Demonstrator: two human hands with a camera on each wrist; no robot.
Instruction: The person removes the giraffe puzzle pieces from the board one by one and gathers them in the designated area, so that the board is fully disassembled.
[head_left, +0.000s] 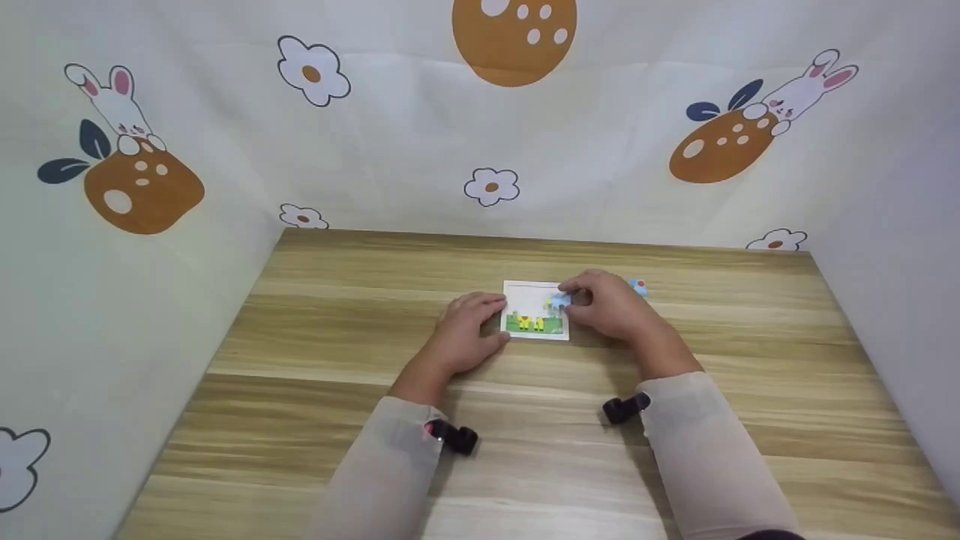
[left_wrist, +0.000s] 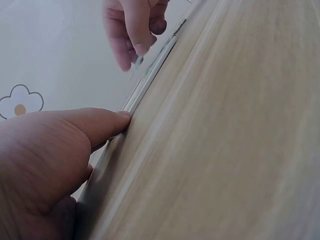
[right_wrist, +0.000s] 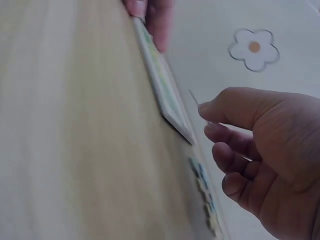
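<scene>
A small white-framed puzzle board (head_left: 535, 336) lies flat on the wooden table, its lower strip filled with green pieces showing yellow figures. My left hand (head_left: 466, 335) rests at the board's left edge, thumb at the near corner and fingers on the upper left side. Over the board's right part, my right hand (head_left: 611, 304) pinches a light blue piece (head_left: 559, 301) between thumb and finger. In the right wrist view this thin piece is held edge-on, above the board (right_wrist: 165, 95). In the left wrist view the left thumb touches the frame (left_wrist: 150, 77).
Loose puzzle pieces (right_wrist: 204, 192) lie beside the board's right side, partly hidden by my right hand in the head view, where one blue piece with red (head_left: 639, 287) shows. A patterned cloth (head_left: 397, 135) stands behind the wooden table (head_left: 337, 300).
</scene>
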